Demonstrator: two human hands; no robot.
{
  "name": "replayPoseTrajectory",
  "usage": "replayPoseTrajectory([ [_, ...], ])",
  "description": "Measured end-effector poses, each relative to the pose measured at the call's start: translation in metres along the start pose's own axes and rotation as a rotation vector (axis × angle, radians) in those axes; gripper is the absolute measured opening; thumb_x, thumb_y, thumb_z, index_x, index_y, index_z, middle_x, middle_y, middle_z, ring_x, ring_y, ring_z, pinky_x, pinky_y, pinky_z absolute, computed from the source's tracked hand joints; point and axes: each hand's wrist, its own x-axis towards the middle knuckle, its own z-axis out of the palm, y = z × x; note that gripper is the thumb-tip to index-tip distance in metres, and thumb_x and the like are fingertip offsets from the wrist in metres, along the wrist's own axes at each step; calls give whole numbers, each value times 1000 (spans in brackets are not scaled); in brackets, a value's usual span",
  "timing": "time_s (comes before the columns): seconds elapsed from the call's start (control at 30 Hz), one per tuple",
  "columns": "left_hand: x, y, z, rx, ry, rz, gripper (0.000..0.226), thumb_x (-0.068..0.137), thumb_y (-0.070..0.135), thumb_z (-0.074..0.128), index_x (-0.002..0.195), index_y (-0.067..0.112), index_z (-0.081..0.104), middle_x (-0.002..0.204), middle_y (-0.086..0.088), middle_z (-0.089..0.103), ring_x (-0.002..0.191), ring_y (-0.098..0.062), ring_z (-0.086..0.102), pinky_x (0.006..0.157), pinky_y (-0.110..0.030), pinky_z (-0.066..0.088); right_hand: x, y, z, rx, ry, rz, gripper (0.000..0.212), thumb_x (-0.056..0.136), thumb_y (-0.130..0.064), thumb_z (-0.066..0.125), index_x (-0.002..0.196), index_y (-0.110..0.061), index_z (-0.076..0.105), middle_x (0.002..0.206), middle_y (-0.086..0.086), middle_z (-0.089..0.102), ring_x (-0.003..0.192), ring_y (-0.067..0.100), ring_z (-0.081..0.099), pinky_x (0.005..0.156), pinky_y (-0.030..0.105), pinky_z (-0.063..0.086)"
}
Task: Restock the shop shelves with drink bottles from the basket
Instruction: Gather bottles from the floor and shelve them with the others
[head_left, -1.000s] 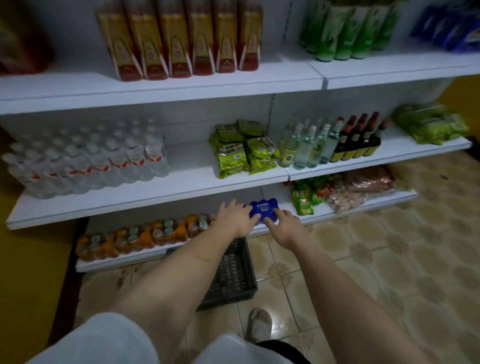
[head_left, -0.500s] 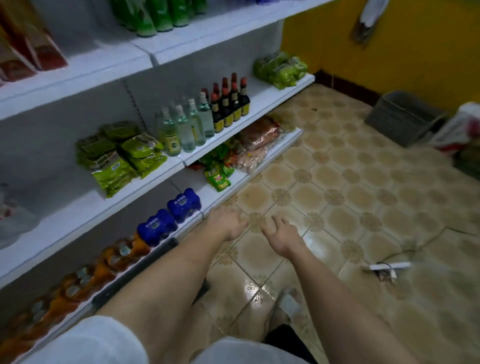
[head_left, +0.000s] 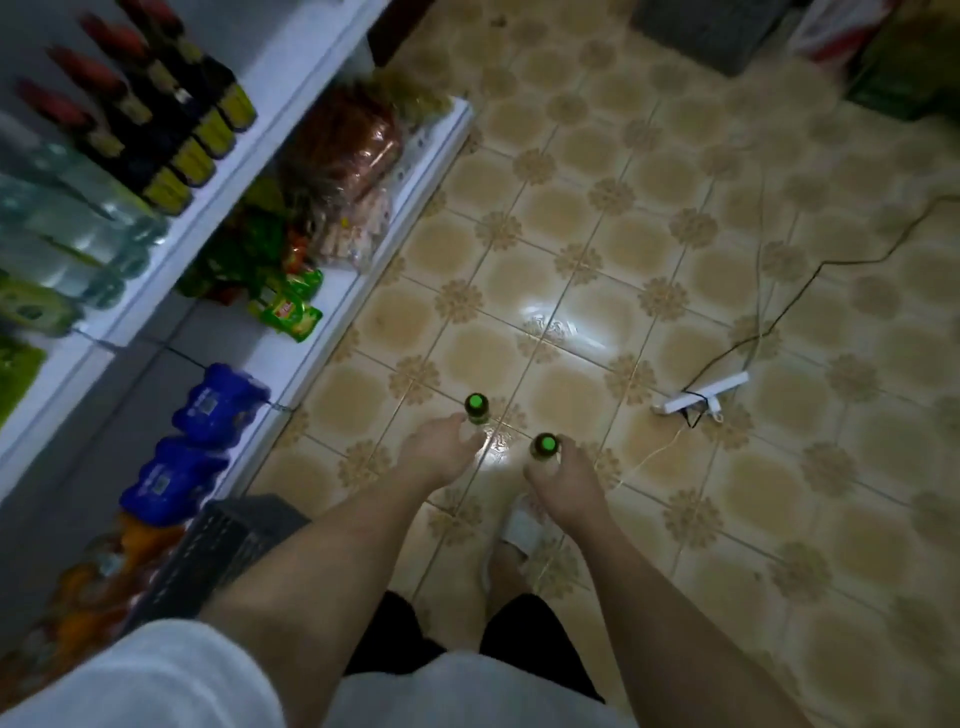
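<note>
2 green-cap btls, 2 blue pks, 1 pwr strip.

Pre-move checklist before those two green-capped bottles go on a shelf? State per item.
1. Left hand grips a green-capped bottle: ok.
2. Right hand grips the other bottle: ok.
3. Both caps on: ok.
4. Free spot on bottom shelf right of blue packs: ok.
5. Power strip and cable away from feet: ok.
6. Where green-capped bottles belong: cannot tell.
</note>
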Motion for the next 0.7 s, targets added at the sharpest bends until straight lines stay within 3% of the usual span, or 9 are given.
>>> replayPoseTrajectory([
  [0.07,34,7,17,-97,-3,-28,69,99,57,44,154,19,32,155,-8,42,138,-29,43,111,-40,38,30,23,1,62,-10,69,60,94,-33,64,143,-10,41,142,13,49,125,30,50,85,30,36],
  [0.23,146,-7,73,-359,23,-163,68,93,45,64,150,19,37,150,-4,46,130,-27,50,100,-34,44,129,86,48,192,12,231,67,89,-24,72,144,-5,39,140,16,49,125,32,48,95,37,42],
  [0.33,232,-33,118,-486,63,-234,77,86,33,76,150,17,35,150,-7,45,128,-31,52,104,-48,47,199,128,99,300,78,335,78,79,-24,79,144,-8,39,125,5,54,120,31,53,94,45,48],
  [0.4,288,-54,150,-560,98,-265,85,82,25,81,151,16,32,153,-8,41,134,-30,46,109,-49,43,245,154,135,367,108,374,77,79,-15,80,144,-9,39,116,-2,49,113,24,54,89,35,45],
  [0.47,341,-75,181,-626,150,-269,94,77,23,85,153,16,29,154,-9,37,140,-28,38,114,-47,37,289,183,172,407,155,388,80,81,-11,79,148,-11,34,129,4,48,119,24,50,90,31,39],
  [0.53,381,-94,206,-676,174,-238,99,76,24,86,154,16,26,155,-8,36,141,-27,37,115,-46,36,323,210,205,432,253,359,85,80,-11,79,150,-15,32,145,5,43,132,24,44,101,32,39],
  [0.6,417,-111,232,-715,164,-187,93,76,19,86,151,15,31,147,-4,43,136,-24,42,114,-40,38,354,232,234,446,334,337,86,78,-11,80,151,-20,34,149,1,42,135,16,41,108,27,32],
  [0.7,448,-126,254,-716,161,-113,81,74,13,87,141,15,42,128,3,53,121,-14,50,106,-26,41,386,254,261,474,440,327,79,78,-19,82,146,-22,41,144,-2,49,129,7,43,105,19,31],
])
